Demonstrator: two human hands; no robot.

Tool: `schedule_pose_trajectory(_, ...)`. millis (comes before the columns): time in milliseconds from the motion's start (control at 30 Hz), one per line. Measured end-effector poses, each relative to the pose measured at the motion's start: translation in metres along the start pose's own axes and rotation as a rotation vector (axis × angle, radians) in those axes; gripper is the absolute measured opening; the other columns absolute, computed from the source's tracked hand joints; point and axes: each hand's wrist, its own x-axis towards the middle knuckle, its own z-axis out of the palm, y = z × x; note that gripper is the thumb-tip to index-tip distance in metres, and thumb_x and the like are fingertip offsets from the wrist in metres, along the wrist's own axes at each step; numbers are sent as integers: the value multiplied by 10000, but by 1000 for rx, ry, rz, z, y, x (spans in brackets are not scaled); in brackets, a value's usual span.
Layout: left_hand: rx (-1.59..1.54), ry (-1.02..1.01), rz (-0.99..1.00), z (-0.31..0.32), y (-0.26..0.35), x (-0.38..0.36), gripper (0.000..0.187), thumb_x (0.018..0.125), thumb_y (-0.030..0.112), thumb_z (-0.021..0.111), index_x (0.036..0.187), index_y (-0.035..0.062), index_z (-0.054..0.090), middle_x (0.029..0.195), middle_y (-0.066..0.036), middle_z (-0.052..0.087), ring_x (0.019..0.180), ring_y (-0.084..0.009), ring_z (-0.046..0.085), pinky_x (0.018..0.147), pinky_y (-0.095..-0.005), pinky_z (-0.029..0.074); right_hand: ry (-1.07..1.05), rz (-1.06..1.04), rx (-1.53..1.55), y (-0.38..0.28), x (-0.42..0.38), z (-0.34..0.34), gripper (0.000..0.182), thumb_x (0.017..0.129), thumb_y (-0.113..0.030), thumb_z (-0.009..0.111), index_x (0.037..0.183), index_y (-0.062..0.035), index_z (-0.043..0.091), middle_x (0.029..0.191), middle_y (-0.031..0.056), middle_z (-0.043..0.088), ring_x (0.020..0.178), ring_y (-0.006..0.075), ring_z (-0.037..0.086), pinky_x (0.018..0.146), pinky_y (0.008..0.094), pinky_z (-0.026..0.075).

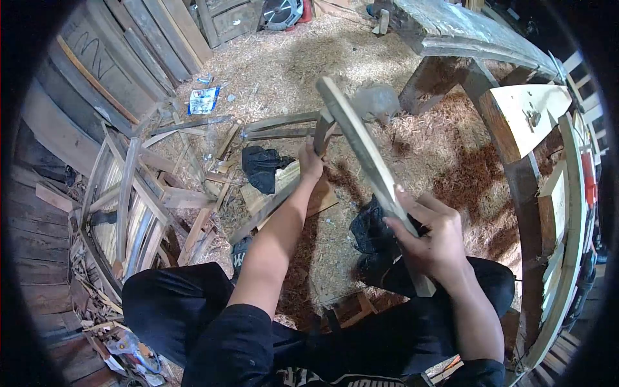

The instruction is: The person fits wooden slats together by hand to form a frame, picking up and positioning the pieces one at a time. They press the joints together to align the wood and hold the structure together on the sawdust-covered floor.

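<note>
My right hand [438,235] is closed around a long wooden strip [367,151], thumb and fingers on its lower part. The strip slants from upper left down to my right knee. My left hand [311,162] grips a shorter piece of wood [324,131], its upper end right against the long strip near the far end. Behind my left forearm a grey wooden strip [261,216] lies slanted over a pale board [316,203]. A dark cloth or bag [263,168] is beside that board.
Sawdust and shavings cover the floor [303,71]. Wooden frames and offcuts [138,200] are piled at left, below planks [145,48] leaning on the wall. A heavy timber bench [471,39] stands upper right, with a thick wooden block [525,119] below it. A circular saw [282,14] sits far back.
</note>
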Motion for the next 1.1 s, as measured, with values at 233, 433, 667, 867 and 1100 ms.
schedule_pose_trajectory(233, -7, -109, -17, -27, 9, 0, 768, 1056, 708, 271, 1074, 27, 626, 830, -54, 641, 690, -150, 592, 644, -323, 498, 11, -9, 62, -17, 19, 21, 475, 863, -172, 813, 1292, -4, 698, 885, 208, 683, 712, 338, 704, 667, 411, 569)
schedule_pose_trajectory(433, 159, -238, -180, -50, 33, -16, 514, 1084, 511, 497, 1223, 33, 624, 931, -79, 706, 754, -194, 640, 726, -372, 537, -4, 25, 44, -26, 24, 23, 455, 871, -167, 806, 1273, 18, 704, 885, 207, 690, 711, 330, 714, 665, 399, 568)
schedule_pose_trajectory(667, 572, -335, 198, -69, 54, -24, 440, 995, 225, 703, 1365, 33, 564, 1135, -195, 726, 1058, -317, 719, 940, -430, 533, 56, 41, 70, -40, 27, 31, 397, 877, -138, 775, 1225, 41, 710, 874, 189, 700, 735, 290, 729, 661, 392, 574)
schedule_pose_trajectory(867, 509, -297, 238, -66, 52, -27, 461, 976, 177, 708, 1388, 32, 560, 1196, -216, 713, 1143, -380, 691, 949, -423, 528, -5, 381, 833, -54, 23, 58, 542, 916, -14, 717, 1410, 11, 497, 1076, 132, 704, 848, 154, 730, 664, 279, 596)
schedule_pose_trajectory(1100, 505, -253, 110, -63, 44, -31, 482, 973, 168, 705, 1408, 36, 544, 1206, -244, 705, 1176, -378, 682, 969, -432, 524, -63, 394, 859, -62, 32, 96, 708, 929, -87, 760, 1518, 28, 384, 1201, 159, 617, 1042, 160, 667, 816, 263, 563)
